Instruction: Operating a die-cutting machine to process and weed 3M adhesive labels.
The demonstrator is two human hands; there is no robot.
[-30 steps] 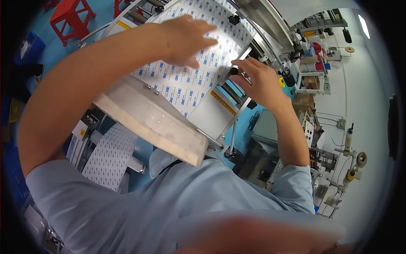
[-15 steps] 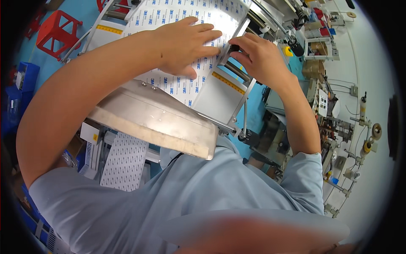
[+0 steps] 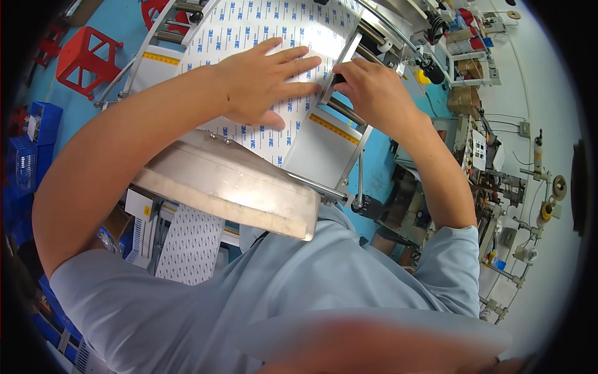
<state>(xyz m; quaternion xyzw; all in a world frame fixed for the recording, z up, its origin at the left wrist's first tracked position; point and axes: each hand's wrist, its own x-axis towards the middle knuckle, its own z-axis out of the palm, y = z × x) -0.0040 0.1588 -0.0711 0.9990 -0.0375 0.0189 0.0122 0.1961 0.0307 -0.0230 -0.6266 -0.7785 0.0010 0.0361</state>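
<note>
My left hand [image 3: 254, 87] lies flat with fingers spread on a white sheet [image 3: 265, 142] printed with small repeated blue marks. The sheet runs across a metal machine frame. Beside its right edge, my right hand [image 3: 377, 93] has its fingers closed round a small black knob [image 3: 338, 79] on a metal bar; the fingers partly cover the knob. A yellow ruler strip [image 3: 335, 128] sits below that bar, and another yellow strip [image 3: 161, 57] is on the left side. A curved bare-metal cover [image 3: 233, 184] stands between the sheet and my body.
A red plastic stool [image 3: 87, 59] stands on the blue floor at the left, with blue bins [image 3: 47, 121] nearer. Below the metal cover hangs another printed sheet [image 3: 190, 243]. Equipment and a cardboard box [image 3: 464, 100] line the right wall.
The whole view has shifted slightly, so the machine appears a little lower. My right fingers have drawn in over the knob. My left hand stays spread on the sheet.
</note>
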